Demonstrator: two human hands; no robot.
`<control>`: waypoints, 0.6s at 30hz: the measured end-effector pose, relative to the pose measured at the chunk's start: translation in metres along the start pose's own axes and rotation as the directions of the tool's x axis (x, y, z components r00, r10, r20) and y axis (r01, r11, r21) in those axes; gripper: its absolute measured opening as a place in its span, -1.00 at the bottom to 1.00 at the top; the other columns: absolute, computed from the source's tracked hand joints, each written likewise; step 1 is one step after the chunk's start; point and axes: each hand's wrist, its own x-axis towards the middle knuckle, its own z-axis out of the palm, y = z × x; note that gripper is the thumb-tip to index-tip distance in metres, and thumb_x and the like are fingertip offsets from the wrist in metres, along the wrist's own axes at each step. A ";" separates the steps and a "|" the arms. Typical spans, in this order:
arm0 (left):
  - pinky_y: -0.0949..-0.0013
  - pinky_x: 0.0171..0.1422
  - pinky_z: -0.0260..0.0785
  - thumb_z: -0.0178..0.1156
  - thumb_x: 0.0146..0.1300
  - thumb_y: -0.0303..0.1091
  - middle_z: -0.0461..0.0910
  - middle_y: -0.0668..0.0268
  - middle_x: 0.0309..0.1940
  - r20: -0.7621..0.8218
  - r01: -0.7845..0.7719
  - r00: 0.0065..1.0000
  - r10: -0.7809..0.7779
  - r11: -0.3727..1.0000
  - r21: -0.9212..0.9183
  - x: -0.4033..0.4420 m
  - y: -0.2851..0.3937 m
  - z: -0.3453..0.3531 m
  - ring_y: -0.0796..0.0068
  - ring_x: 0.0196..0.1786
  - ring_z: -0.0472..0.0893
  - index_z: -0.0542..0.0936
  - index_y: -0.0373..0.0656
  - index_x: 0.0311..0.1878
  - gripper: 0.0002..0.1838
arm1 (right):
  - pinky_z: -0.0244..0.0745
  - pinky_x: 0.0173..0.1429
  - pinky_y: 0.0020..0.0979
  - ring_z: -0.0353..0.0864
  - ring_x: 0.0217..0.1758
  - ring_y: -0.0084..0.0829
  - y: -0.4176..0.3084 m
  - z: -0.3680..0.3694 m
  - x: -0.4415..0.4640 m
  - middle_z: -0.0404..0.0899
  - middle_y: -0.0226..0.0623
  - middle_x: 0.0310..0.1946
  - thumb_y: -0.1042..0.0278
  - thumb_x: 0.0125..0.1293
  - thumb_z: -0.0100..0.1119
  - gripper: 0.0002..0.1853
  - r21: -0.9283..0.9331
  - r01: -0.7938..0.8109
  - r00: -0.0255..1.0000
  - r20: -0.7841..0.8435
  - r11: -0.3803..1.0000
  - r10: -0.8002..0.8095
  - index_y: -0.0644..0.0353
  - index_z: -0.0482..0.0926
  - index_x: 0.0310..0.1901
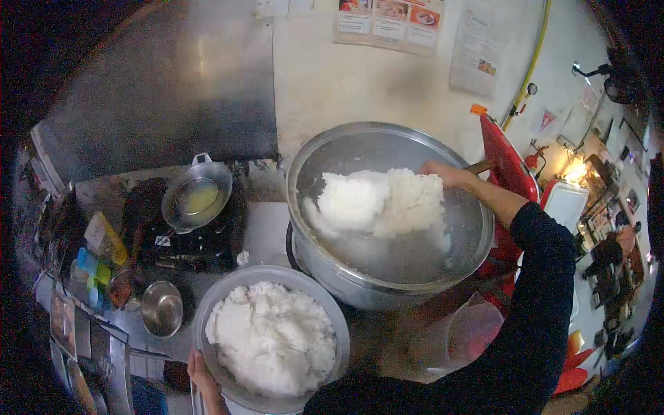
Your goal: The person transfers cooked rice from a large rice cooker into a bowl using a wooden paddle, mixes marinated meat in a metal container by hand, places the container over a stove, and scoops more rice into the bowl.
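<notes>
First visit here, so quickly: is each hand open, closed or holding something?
Left hand: at the rim of the gray bowl, partly hidden; grip cannot be told.
Right hand: at the white rice in the metal pot, fingers hidden; grip cannot be told.

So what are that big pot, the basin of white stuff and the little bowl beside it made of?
Big pot: metal, perhaps aluminium or steel, from its silvery sheen and bright highlights. Basin: smooth, dull grey; plastic or matte metal, I can't tell. Little bowl: likely stainless steel, given its metallic glints.
</notes>
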 end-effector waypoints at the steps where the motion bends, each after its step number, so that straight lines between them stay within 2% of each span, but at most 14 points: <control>1: 0.44 -0.17 0.35 0.04 0.21 -0.34 0.51 0.25 -0.28 0.030 0.030 0.999 -0.030 0.999 -0.033 0.003 -0.010 -0.007 0.48 -0.29 0.49 0.45 -0.29 -0.10 -0.75 | 0.38 -0.37 -0.43 0.45 -0.47 -0.53 0.001 -0.001 -0.002 0.52 -0.23 -0.48 0.19 0.06 0.15 -0.71 0.015 0.009 0.999 -0.035 1.000 -0.009 0.29 0.55 -0.35; 3: 0.42 -0.16 0.34 0.04 0.21 -0.33 0.51 0.25 -0.27 0.080 0.068 0.995 -0.065 0.997 -0.032 0.007 -0.019 -0.017 0.49 -0.28 0.49 0.46 -0.28 -0.09 -0.74 | 0.33 -0.55 -0.48 0.42 -0.58 -0.56 -0.004 -0.003 -0.007 0.47 -0.30 -0.56 0.23 0.02 0.17 -0.74 0.092 0.055 0.990 -0.136 0.994 -0.042 0.26 0.53 -0.36; 4: 0.42 -0.15 0.34 0.04 0.21 -0.32 0.51 0.26 -0.26 0.097 0.071 0.993 -0.071 0.997 0.000 0.008 -0.024 -0.022 0.49 -0.27 0.48 0.46 -0.27 -0.09 -0.74 | 0.33 -0.57 -0.49 0.42 -0.58 -0.55 -0.007 -0.003 -0.014 0.46 -0.31 -0.52 0.22 0.01 0.17 -0.73 0.089 0.037 0.983 -0.183 0.995 -0.020 0.25 0.52 -0.33; 6: 0.40 -0.13 0.33 0.03 0.21 -0.30 0.51 0.25 -0.26 0.101 0.006 0.995 -0.025 0.984 0.178 0.008 -0.009 -0.018 0.47 -0.25 0.48 0.46 -0.26 -0.07 -0.72 | 0.33 -0.60 -0.51 0.43 -0.57 -0.54 -0.032 -0.001 -0.031 0.43 -0.32 -0.45 0.22 -0.02 0.18 -0.70 0.088 0.000 0.961 -0.277 0.996 0.025 0.22 0.50 -0.27; 7: 0.40 -0.11 0.33 0.02 0.22 -0.29 0.51 0.24 -0.24 0.110 0.052 0.992 -0.065 0.992 0.116 0.008 -0.011 -0.019 0.44 -0.24 0.48 0.45 -0.27 -0.06 -0.70 | 0.37 -0.52 -0.49 0.45 -0.49 -0.51 -0.027 -0.009 -0.026 0.42 -0.30 -0.38 0.22 -0.02 0.18 -0.68 0.074 -0.048 0.978 -0.199 0.996 0.062 0.21 0.48 -0.24; 9: 0.39 -0.08 0.33 0.00 0.23 -0.26 0.51 0.21 -0.22 0.130 0.139 0.982 -0.136 0.990 -0.017 0.011 -0.014 -0.019 0.40 -0.22 0.49 0.44 -0.30 -0.03 -0.66 | 0.34 -0.25 -0.43 0.41 -0.27 -0.41 -0.017 -0.020 -0.020 0.39 -0.25 -0.22 0.20 0.00 0.17 -0.59 -0.065 0.000 0.992 -0.128 0.998 -0.008 0.23 0.42 -0.12; 11: 0.40 -0.04 0.31 -0.01 0.24 -0.24 0.50 0.18 -0.17 0.125 0.136 0.984 -0.128 0.989 -0.063 0.010 -0.012 -0.013 0.38 -0.18 0.49 0.42 -0.33 -0.02 -0.63 | 0.19 0.13 -0.36 0.30 0.02 -0.27 -0.011 -0.027 -0.022 0.33 -0.19 -0.04 0.18 0.04 0.17 -0.44 -0.295 0.185 0.971 -0.093 0.937 -0.221 0.28 0.31 0.06; 12: 0.40 -0.02 0.31 -0.02 0.24 -0.22 0.49 0.17 -0.14 0.117 0.141 0.984 -0.131 0.987 -0.082 0.006 -0.011 -0.012 0.37 -0.15 0.48 0.41 -0.35 -0.01 -0.61 | 0.18 0.14 -0.36 0.29 0.02 -0.28 -0.013 -0.030 -0.023 0.33 -0.20 -0.04 0.18 0.04 0.17 -0.44 -0.196 0.184 0.972 -0.112 0.963 -0.209 0.27 0.31 0.06; 14: 0.40 0.00 0.29 -0.02 0.23 -0.21 0.47 0.16 -0.10 0.085 -0.031 0.996 0.021 0.994 0.110 0.007 -0.025 -0.019 0.39 -0.12 0.47 0.41 -0.37 -0.01 -0.59 | 0.16 0.16 -0.35 0.28 0.02 -0.32 -0.028 -0.037 -0.029 0.32 -0.22 -0.04 0.17 0.03 0.18 -0.44 0.010 0.180 0.977 -0.118 0.984 -0.178 0.25 0.31 0.05; 15: 0.40 0.01 0.28 -0.01 0.23 -0.20 0.46 0.16 -0.08 0.071 -0.102 0.993 0.089 0.972 0.210 0.008 -0.035 -0.025 0.40 -0.10 0.46 0.40 -0.38 0.00 -0.58 | 0.18 0.13 -0.35 0.30 0.00 -0.32 -0.040 -0.040 -0.030 0.34 -0.23 -0.07 0.17 0.03 0.18 -0.46 0.031 0.151 0.983 -0.112 0.988 -0.147 0.25 0.33 0.03; 17: 0.41 -0.03 0.32 0.00 0.24 -0.22 0.51 0.19 -0.14 0.089 -0.006 0.995 -0.041 0.880 0.475 0.023 -0.037 -0.035 0.44 -0.11 0.49 0.42 -0.31 0.01 -0.61 | 0.22 0.08 -0.35 0.34 -0.04 -0.32 -0.069 -0.048 -0.032 0.38 -0.24 -0.13 0.16 0.03 0.17 -0.49 0.018 0.090 0.993 -0.084 0.996 -0.088 0.25 0.37 -0.01; 18: 0.45 0.00 0.26 0.04 0.20 -0.18 0.47 0.20 -0.13 0.079 0.124 0.989 -0.124 0.992 0.005 0.003 -0.010 -0.010 0.43 -0.12 0.45 0.43 -0.36 -0.03 -0.58 | 0.24 0.05 -0.34 0.36 -0.07 -0.33 -0.085 -0.050 -0.032 0.40 -0.24 -0.15 0.15 0.03 0.16 -0.51 0.016 0.060 0.997 -0.058 0.998 -0.059 0.26 0.39 -0.03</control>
